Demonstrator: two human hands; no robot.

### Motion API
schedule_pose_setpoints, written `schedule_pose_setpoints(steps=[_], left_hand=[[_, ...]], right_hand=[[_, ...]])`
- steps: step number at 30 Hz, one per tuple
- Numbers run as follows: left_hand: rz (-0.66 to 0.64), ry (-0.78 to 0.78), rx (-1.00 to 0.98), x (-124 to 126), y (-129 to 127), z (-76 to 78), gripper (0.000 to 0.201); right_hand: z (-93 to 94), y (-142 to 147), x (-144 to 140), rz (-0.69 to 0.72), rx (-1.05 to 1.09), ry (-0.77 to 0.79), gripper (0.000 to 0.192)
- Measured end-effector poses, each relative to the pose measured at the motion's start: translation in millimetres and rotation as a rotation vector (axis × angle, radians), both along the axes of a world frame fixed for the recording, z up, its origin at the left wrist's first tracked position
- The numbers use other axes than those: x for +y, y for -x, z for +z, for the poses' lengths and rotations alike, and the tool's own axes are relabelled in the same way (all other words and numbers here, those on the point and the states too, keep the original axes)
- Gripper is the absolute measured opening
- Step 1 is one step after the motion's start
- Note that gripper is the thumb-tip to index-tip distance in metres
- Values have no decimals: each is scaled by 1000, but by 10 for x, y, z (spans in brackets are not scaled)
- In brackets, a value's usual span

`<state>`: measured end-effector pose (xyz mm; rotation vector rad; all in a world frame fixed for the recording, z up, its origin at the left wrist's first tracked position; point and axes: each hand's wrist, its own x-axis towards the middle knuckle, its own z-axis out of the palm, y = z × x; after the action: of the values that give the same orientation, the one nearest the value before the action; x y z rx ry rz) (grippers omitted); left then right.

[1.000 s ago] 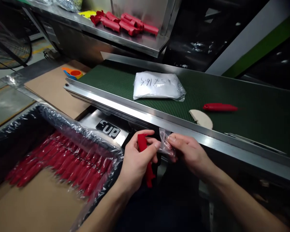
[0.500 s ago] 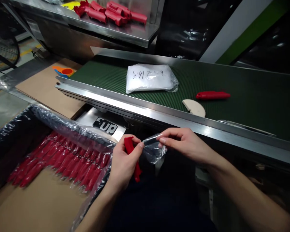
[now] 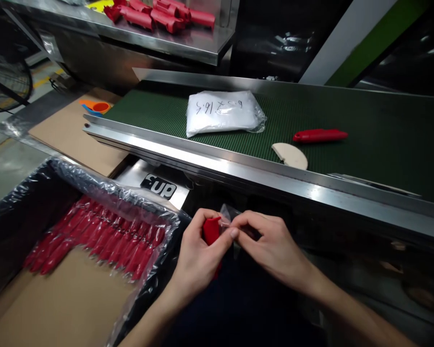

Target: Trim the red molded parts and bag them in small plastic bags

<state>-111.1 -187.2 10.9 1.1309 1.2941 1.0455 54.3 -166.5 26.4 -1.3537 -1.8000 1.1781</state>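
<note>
Left hand (image 3: 197, 258): closed round a red handle (image 3: 211, 230), whose lower part is hidden behind the palm.
Right hand (image 3: 271, 248): pinches a clear bag (image 3: 227, 213) touching the handle's top; bag outline hard to make out.
Plate beyond left hand (image 3: 158, 186): reads "UP".
White packet (image 3: 222, 112), on belt beyond both hands: handwriting upside down, illegible.

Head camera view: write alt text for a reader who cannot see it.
A person's left hand grips a red plastic handle while the right hand pinches a small clear bag against its top. To the left, a lined carton holds rows of bagged red handles; beyond, a green conveyor belt carries a white packet and one loose red handle.
</note>
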Motion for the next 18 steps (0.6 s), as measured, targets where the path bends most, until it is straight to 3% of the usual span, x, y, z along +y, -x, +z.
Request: schedule_pose_setpoints(steps=[2, 4, 7, 10, 13, 15, 18], left_hand=[[-4, 23, 8, 7, 13, -29, 21], [-15, 21, 54, 15, 24, -67, 19], [-12, 4, 151, 37, -2, -127, 13], [64, -33, 228, 76, -54, -189, 12], [62, -93, 286, 83, -83, -250, 27], [-17, -148, 323, 48, -86, -285, 44], [-123, -210, 360, -21, -72, -341, 59]], right_hand=[[-6, -23, -42, 6, -18, -26, 10], [-30, -53, -63, -90, -47, -46, 12], [-99, -65, -97, -199, -140, -214, 11], [-145, -37, -154, -64, -204, -385, 8], [-101, -18, -185, -3, -208, -450, 27], [-27, -22, -167, 26, -202, -421, 30], [97, -62, -110, 226, -174, -286, 13]])
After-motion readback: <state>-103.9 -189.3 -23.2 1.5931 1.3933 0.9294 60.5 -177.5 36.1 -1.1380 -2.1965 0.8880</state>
